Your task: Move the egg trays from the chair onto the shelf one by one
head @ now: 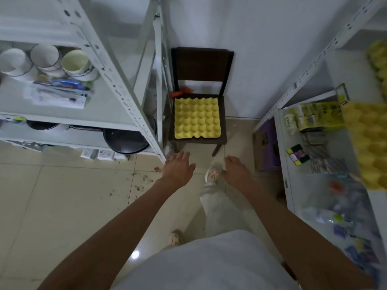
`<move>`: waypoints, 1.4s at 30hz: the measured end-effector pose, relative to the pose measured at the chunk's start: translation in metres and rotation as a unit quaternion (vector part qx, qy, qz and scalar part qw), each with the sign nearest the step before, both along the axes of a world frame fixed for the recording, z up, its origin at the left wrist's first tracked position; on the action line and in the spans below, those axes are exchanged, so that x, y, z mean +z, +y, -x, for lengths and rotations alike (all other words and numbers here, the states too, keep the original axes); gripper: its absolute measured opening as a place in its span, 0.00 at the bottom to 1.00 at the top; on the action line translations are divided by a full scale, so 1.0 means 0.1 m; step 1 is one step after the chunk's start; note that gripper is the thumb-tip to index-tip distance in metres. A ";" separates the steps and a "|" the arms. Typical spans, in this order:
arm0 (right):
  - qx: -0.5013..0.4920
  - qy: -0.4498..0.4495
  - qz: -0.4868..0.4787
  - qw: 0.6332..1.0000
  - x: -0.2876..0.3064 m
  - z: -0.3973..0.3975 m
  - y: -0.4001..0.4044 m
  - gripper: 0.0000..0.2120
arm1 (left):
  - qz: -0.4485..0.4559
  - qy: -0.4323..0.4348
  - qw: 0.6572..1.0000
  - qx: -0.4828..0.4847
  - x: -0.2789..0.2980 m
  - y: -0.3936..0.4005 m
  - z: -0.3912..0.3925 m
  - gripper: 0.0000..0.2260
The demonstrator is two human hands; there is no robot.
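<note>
One yellow egg tray (196,118) lay on the chair (222,122) seat. The left hand (178,170) and right hand (236,172) reached toward it, fingers spread, both empty.

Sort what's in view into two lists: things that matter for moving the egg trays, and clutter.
Job:
yellow egg tray on the chair
yellow trays already on the right shelf
left hand, right hand, both empty

Clutter:
mugs
black pan
purple box
</note>
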State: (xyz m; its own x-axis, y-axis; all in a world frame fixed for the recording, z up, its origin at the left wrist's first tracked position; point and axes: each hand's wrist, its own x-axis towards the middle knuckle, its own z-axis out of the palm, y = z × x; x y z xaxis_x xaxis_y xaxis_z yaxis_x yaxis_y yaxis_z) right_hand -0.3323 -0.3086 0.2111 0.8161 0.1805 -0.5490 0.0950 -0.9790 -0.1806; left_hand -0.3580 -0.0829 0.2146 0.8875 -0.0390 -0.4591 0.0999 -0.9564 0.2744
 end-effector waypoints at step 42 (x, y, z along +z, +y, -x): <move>-0.327 0.072 -0.046 0.941 -3.25 -4.15 0.10 0.10 | 0.077 0.087 0.872 0.476 -3.15 0.59 -3.70 0.17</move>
